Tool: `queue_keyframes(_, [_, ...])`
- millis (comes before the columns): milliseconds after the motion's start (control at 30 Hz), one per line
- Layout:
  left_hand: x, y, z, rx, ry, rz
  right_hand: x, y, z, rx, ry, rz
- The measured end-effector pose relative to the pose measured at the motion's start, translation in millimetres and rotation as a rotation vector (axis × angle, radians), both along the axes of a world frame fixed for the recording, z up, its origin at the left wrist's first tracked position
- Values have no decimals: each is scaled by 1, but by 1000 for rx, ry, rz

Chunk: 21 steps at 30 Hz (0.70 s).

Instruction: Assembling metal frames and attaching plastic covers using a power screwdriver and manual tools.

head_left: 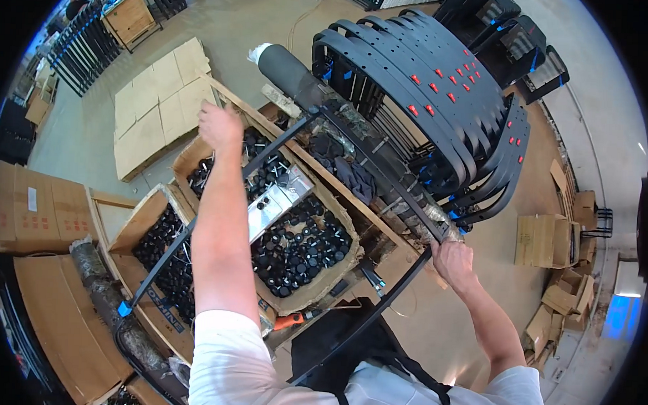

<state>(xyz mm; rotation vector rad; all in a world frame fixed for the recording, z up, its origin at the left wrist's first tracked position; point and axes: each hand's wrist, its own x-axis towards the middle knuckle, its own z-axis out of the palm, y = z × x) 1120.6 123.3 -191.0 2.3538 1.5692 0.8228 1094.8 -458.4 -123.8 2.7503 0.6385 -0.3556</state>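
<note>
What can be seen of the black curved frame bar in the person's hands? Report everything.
The long black curved metal frame bar looks like thin painted tube, bent at a corner near the right hand, whose fingers grip it. It lies tilted across the cardboard boxes of black caps. A blue clip sits at its lower left end. The left hand is raised beside it.

Two open cardboard boxes [305, 223] are full of small black round parts, and a shiny metal plate [281, 201] lies on top of them in the nearer box. Behind them a grey padded roll [289, 69] lies on a wooden frame. To the right, many curved black frames with red clips [428, 77] are stacked together. Flat cardboard sheets [156, 104] lie on the concrete floor [252, 21]. Closed cartons [28, 206] stand at the left, and more boxes [551, 242] at the right.
</note>
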Motion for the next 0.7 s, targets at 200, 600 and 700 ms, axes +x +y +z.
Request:
queue_keyframes(200, [54, -100, 24, 120, -40, -738, 3, -10, 0, -18, 15, -9])
queue_keyframes(600, [28, -50, 22, 108, 99, -490, 5, -14, 2, -44, 12, 21])
queue_keyframes(700, [57, -109, 24, 160, 120, -731, 2, -13, -1, -47, 11, 39])
